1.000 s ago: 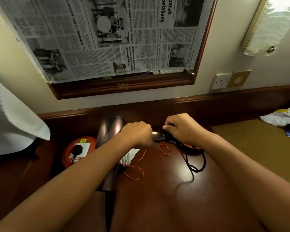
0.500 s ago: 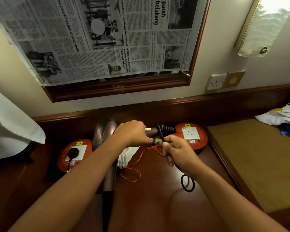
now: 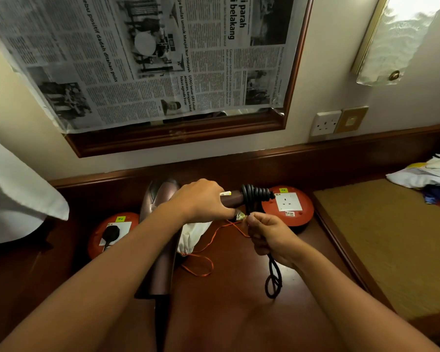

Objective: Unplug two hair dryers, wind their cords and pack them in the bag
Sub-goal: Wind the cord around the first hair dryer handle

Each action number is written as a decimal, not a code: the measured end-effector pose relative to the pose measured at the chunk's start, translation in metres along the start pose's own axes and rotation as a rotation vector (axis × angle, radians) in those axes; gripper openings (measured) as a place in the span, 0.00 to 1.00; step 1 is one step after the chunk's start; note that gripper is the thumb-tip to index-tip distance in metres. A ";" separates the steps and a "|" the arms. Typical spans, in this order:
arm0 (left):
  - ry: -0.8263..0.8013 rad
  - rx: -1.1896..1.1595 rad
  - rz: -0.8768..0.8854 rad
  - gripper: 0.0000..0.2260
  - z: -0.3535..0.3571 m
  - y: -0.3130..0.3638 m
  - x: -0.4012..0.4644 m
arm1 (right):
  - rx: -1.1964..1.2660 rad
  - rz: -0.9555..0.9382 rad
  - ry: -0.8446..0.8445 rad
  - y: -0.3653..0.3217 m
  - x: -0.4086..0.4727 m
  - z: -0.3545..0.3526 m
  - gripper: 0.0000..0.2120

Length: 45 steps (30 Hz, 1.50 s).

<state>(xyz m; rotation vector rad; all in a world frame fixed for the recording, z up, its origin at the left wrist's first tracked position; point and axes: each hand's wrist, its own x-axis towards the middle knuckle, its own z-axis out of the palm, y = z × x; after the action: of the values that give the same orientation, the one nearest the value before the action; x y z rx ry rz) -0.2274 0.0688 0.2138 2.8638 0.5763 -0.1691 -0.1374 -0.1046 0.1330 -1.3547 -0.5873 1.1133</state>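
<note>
While gripping a hair dryer handle (image 3: 233,198) above the dark wooden desk (image 3: 239,313), left hand (image 3: 201,200) curled round it, fingers closed on the brown barrel just left of the wound turns. Black cord (image 3: 255,193) coiled in several tight loops around the end of that handle, then running down into the right hand (image 3: 269,235). Right hand fingers bent round the cord, thumb and forefinger pinching it near a small shiny tag (image 3: 240,215); a loose loop (image 3: 273,283) hanging below the fist, its low end at or just over the desk surface, cannot tell which.

Second hair dryer (image 3: 158,250) lying on the desk under the left forearm, purple-brown body pointing toward the wall, its own cord largely hidden. White drawstring bag (image 3: 192,236) crumpled just beside that dryer, partly under the left wrist, with orange string (image 3: 201,265) trailing in loops across the wood.

Two round orange extension reels on the desk: left reel (image 3: 102,235) with a black plug (image 3: 111,233) seated in its socket, right reel (image 3: 297,212) with its socket bare, just behind the wound handle. Wall socket (image 3: 325,123) higher up. Newspaper (image 3: 137,59) taped over a framed mirror (image 3: 178,138). Heap of clothes (image 3: 427,176) at far right on a tan mat (image 3: 391,237).
</note>
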 end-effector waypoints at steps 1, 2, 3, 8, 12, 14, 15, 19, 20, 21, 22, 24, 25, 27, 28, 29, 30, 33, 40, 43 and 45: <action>0.001 -0.004 0.004 0.20 -0.001 0.001 -0.001 | -0.010 0.009 0.001 -0.001 0.001 -0.001 0.17; -0.002 -0.014 0.010 0.19 -0.002 0.002 -0.001 | -0.019 0.019 -0.002 -0.001 0.001 -0.002 0.18; -0.012 -0.023 0.019 0.19 -0.003 0.003 -0.002 | -0.030 0.024 -0.005 -0.002 0.002 -0.002 0.18; -0.053 -0.062 0.058 0.17 -0.006 0.003 -0.005 | -0.054 -0.003 -0.055 -0.008 0.008 -0.008 0.15; -0.074 -0.045 0.077 0.17 -0.005 0.003 -0.007 | -0.071 0.037 -0.055 -0.015 0.016 -0.017 0.14; -0.080 -0.045 0.085 0.16 -0.005 0.003 -0.009 | -0.155 0.047 -0.031 -0.021 0.017 -0.022 0.10; -0.088 -0.058 0.091 0.16 -0.005 0.003 -0.010 | -0.226 0.029 -0.028 -0.026 0.016 -0.025 0.09; -0.093 -0.024 0.125 0.14 -0.005 0.006 -0.014 | -0.698 -0.077 0.007 -0.046 0.025 -0.034 0.18; -0.092 -0.004 0.125 0.14 -0.005 0.006 -0.015 | -0.727 -0.071 0.018 -0.052 0.030 -0.034 0.14; -0.092 0.023 0.124 0.14 -0.005 0.006 -0.016 | -0.729 -0.067 0.022 -0.058 0.035 -0.032 0.09; -0.092 0.054 0.124 0.14 -0.004 0.006 -0.016 | -0.731 -0.080 0.020 -0.066 0.036 -0.029 0.05; -0.095 0.110 0.128 0.15 -0.003 0.007 -0.017 | -0.783 -0.123 -0.001 -0.081 0.037 -0.024 0.03; -0.099 0.133 0.130 0.15 -0.001 0.008 -0.016 | -0.810 -0.143 -0.015 -0.088 0.037 -0.022 0.03; -0.111 0.172 0.129 0.15 0.001 0.009 -0.015 | -0.924 -0.178 -0.041 -0.101 0.038 -0.019 0.02; -0.116 0.185 0.122 0.16 0.003 0.009 -0.014 | -0.999 -0.195 -0.055 -0.105 0.038 -0.017 0.02; -0.118 0.191 0.109 0.16 0.005 0.009 -0.013 | -1.078 -0.214 -0.059 -0.109 0.038 -0.014 0.02; -0.116 0.189 0.091 0.17 0.006 0.009 -0.011 | -1.146 -0.236 -0.054 -0.112 0.038 -0.011 0.02; -0.116 0.157 0.033 0.17 0.011 0.007 -0.006 | -1.263 -0.279 -0.026 -0.116 0.032 -0.002 0.03; -0.117 0.102 -0.079 0.19 0.018 -0.002 0.008 | -1.420 -0.288 0.122 -0.088 0.009 0.020 0.12; -0.075 0.099 -0.089 0.18 0.019 -0.006 0.010 | -1.169 -0.256 0.199 -0.070 -0.003 0.026 0.11; -0.051 0.100 -0.095 0.19 0.017 -0.006 0.012 | -0.979 -0.251 0.249 -0.056 -0.008 0.027 0.13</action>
<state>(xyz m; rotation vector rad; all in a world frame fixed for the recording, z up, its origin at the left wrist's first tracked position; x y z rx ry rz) -0.2202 0.0748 0.1944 2.9196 0.7128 -0.2934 -0.1479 -0.0907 0.1934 -2.1267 -1.1562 0.4080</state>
